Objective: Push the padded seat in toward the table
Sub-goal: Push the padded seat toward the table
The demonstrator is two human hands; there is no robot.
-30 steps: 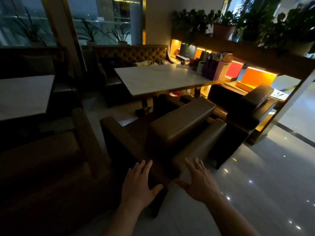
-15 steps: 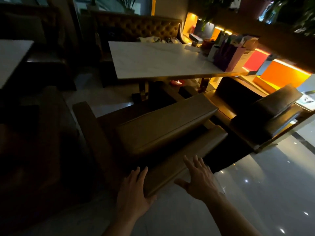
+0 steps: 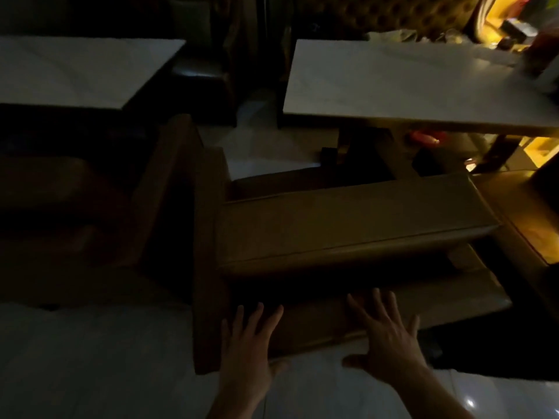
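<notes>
A brown padded armchair (image 3: 348, 228) stands directly below me with its back toward me, facing the white marble table (image 3: 408, 86) at the upper right. My left hand (image 3: 251, 346) lies flat on the top edge of the chair's back near its left corner, fingers spread. My right hand (image 3: 384, 337) rests flat on the same back rail farther right, fingers spread, thumb hanging over the near edge. A gap of floor and the table's dark base (image 3: 348, 152) separate the seat from the table.
A second white table (image 3: 75, 71) sits at the upper left with another brown armchair (image 3: 145, 207) beside mine. A tufted bench (image 3: 378, 16) lies behind the right table. Another seat (image 3: 520, 213) and yellow-lit shelving stand at the right. Glossy floor (image 3: 90, 358) spreads below.
The view has tilted down and closer to the chair. Both hands have moved forward from hovering behind the chair to lying flat on its back rail.
</notes>
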